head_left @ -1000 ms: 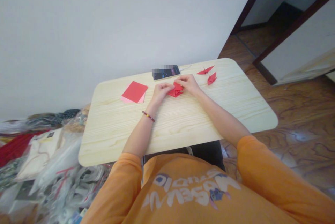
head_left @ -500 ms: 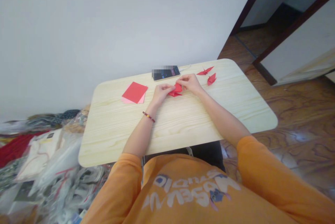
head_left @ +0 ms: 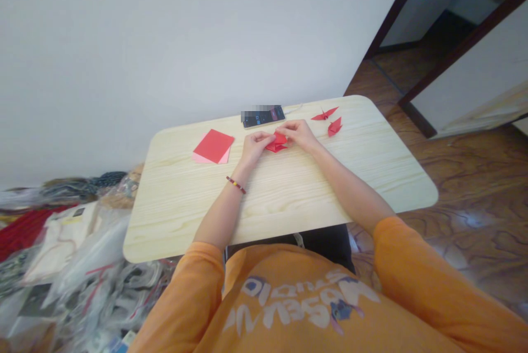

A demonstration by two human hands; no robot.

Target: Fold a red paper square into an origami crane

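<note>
While the left hand and right hand pinch red folded paper, fingers cover it; folds hidden

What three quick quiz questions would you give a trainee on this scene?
1. What do the left hand and right hand hold between them?
2. True or false: the pink sheet lies on top of the red sheet.
3. Which wrist wears the beaded bracelet?

Key:
1. Folded red paper
2. False
3. Left
</note>
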